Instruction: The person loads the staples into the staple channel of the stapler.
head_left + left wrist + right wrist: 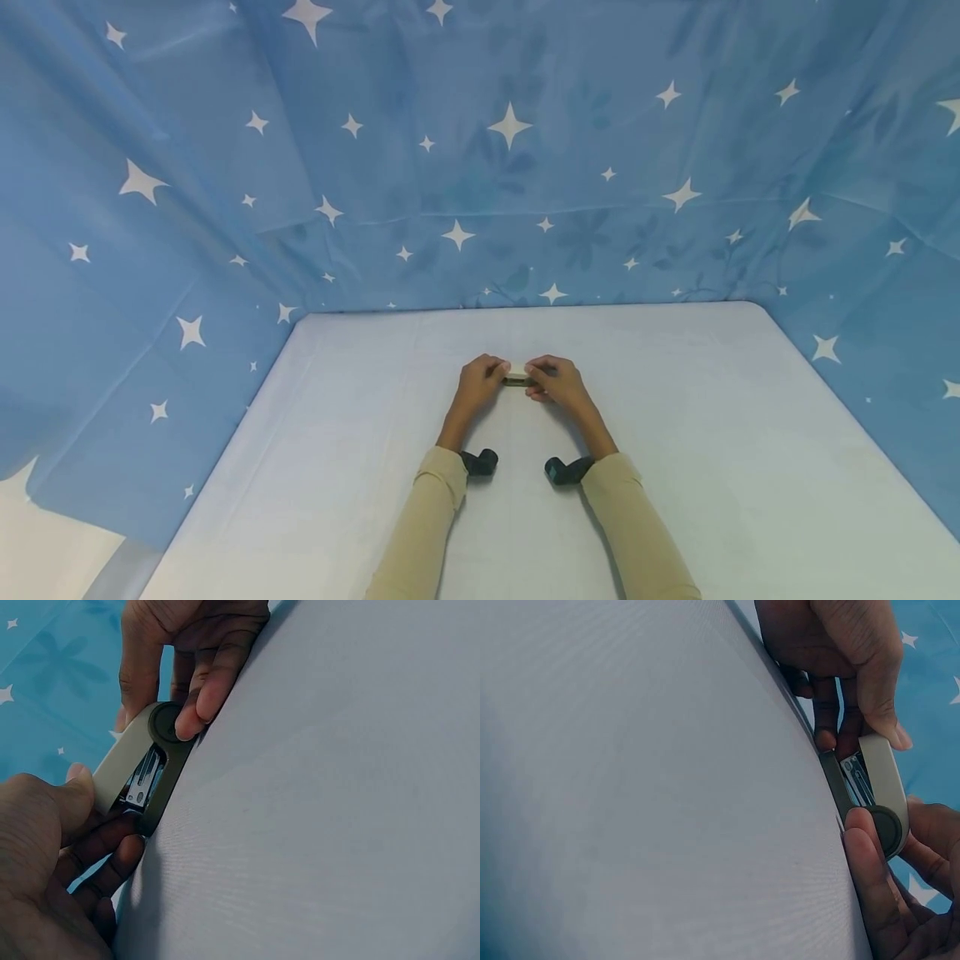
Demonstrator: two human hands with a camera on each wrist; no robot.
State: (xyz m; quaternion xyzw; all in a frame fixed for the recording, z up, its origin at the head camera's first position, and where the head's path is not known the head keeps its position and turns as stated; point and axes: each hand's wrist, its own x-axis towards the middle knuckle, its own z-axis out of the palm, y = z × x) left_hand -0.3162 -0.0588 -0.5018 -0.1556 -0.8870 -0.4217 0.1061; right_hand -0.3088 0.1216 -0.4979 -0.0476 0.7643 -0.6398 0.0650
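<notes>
A small stapler (124,761) with a cream top and a dark green base is held between both hands over the white table. Its metal staple channel (142,780) shows in the gap between the top and the base. My left hand (477,383) pinches the front end, thumb on the cream top and fingers at the tip of the base. At the round hinge (885,829), my right hand (561,385) grips the other end from both sides. In the right wrist view, the base lies along the table surface.
A white table (712,417) spreads out around the hands. Blue curtains (585,150) with white stars stand behind it and at both sides. Dark wrist-worn devices (480,462) stick out inward from the cuffs of both beige sleeves (420,533).
</notes>
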